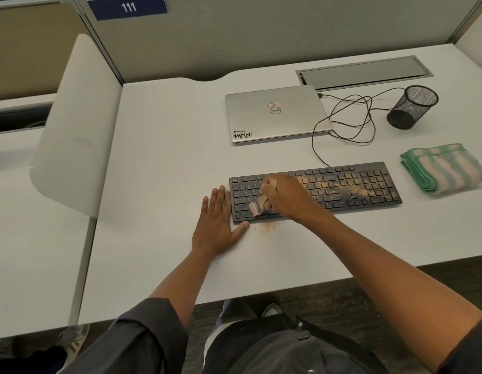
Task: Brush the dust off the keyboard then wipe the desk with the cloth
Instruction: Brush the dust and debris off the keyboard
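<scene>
The right hand [284,195] gripped a brush [257,207] on the keyboard [356,184]; the left hand [217,225] lay flat beside it; far right, the mesh cup [412,107] lay tipped, contents unclear.

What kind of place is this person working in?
Most likely an office cubicle or shared study desk: grey partition walls enclose a white desk, a numbered sign reading 111 hangs above, and a closed laptop and keyboard sit on it.

R hand [284,197] brushing keyboard [350,184], L hand [217,228] flat

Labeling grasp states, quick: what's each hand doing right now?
Left hand: open, flat on the desk beside the keyboard.
Right hand: holding the brush on the keys.
</scene>
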A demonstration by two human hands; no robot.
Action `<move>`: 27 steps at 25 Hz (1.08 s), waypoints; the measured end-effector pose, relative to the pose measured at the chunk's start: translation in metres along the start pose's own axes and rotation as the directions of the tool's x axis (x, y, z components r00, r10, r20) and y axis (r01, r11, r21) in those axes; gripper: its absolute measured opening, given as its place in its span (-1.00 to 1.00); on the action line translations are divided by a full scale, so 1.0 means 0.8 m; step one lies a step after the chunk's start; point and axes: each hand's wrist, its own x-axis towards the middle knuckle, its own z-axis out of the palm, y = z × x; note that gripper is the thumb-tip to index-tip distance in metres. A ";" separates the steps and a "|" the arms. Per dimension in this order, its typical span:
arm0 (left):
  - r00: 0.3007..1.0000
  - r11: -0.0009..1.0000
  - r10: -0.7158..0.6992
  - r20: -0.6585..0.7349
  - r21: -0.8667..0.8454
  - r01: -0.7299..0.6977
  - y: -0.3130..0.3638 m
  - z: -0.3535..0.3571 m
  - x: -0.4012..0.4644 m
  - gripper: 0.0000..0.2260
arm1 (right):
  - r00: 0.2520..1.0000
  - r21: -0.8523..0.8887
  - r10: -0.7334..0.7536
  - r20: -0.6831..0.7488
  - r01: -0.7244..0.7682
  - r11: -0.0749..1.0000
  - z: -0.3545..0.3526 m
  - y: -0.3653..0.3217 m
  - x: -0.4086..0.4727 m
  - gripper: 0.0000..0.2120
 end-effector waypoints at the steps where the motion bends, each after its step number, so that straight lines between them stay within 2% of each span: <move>1: 1.000 1.000 0.001 0.000 0.003 -0.001 0.000 0.000 0.000 -0.16 | 1.000 0.021 0.010 0.008 -0.011 1.000 -0.001 0.001 -0.001 -0.75; 5: 1.000 1.000 0.000 -0.002 0.005 0.000 -0.001 0.001 0.000 -0.16 | 0.986 0.001 -0.005 -0.164 0.005 1.000 -0.001 0.008 -0.005 -0.77; 10: 1.000 1.000 0.002 -0.003 -0.006 -0.002 0.000 0.001 0.000 -0.15 | 0.988 -0.102 -0.023 -0.151 0.008 0.995 0.013 0.007 -0.024 -0.71; 14: 1.000 1.000 0.005 -0.009 0.001 -0.005 0.000 0.001 -0.001 -0.16 | 0.940 -0.068 0.000 -0.342 -0.024 0.997 0.010 0.010 -0.035 -0.74; 18: 1.000 1.000 0.006 -0.005 -0.001 -0.006 -0.001 0.002 0.000 -0.15 | 0.950 -0.113 -0.092 -0.298 0.060 0.992 0.039 0.013 -0.062 -0.80; 22: 1.000 1.000 0.009 -0.008 -0.003 -0.009 -0.002 0.003 0.001 -0.15 | 0.934 0.003 -0.012 -0.357 0.013 1.000 0.025 0.030 -0.064 -0.83; 27: 1.000 1.000 0.007 -0.012 -0.007 -0.007 -0.002 0.003 0.000 -0.15 | 0.947 -0.037 -0.045 -0.319 0.035 0.999 0.042 0.024 -0.082 -0.83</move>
